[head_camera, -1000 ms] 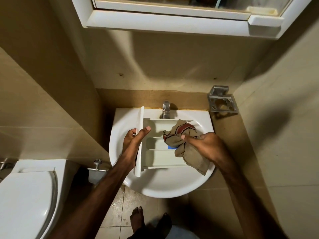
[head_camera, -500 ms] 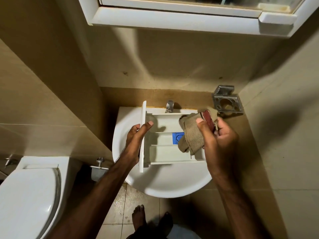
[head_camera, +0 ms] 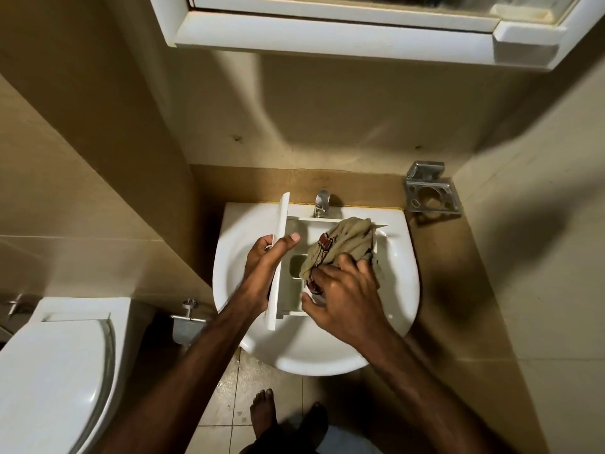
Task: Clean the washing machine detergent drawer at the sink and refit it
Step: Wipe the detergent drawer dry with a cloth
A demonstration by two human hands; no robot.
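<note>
The white detergent drawer [head_camera: 296, 270] lies across the white sink [head_camera: 401, 290], its front panel standing on edge at the left. My left hand [head_camera: 265, 267] grips that front panel, thumb over its inner side. My right hand [head_camera: 343, 299] presses a beige cloth [head_camera: 347, 240] with red markings down into the drawer's compartments. The cloth and my right hand hide most of the drawer's right half. A chrome tap [head_camera: 321, 202] stands at the sink's back edge, just behind the drawer.
A white toilet [head_camera: 49, 371] stands at the lower left, with a wall valve [head_camera: 189, 314] beside it. A metal holder [head_camera: 430, 193] is fixed to the wall right of the sink. A white cabinet [head_camera: 343, 37] hangs overhead. My bare feet [head_camera: 262, 411] stand on the tiled floor.
My right hand has come down from the drawer's far right end and now pushes the cloth into the middle compartments, covering the blue insert. My left hand keeps its hold on the front panel.
</note>
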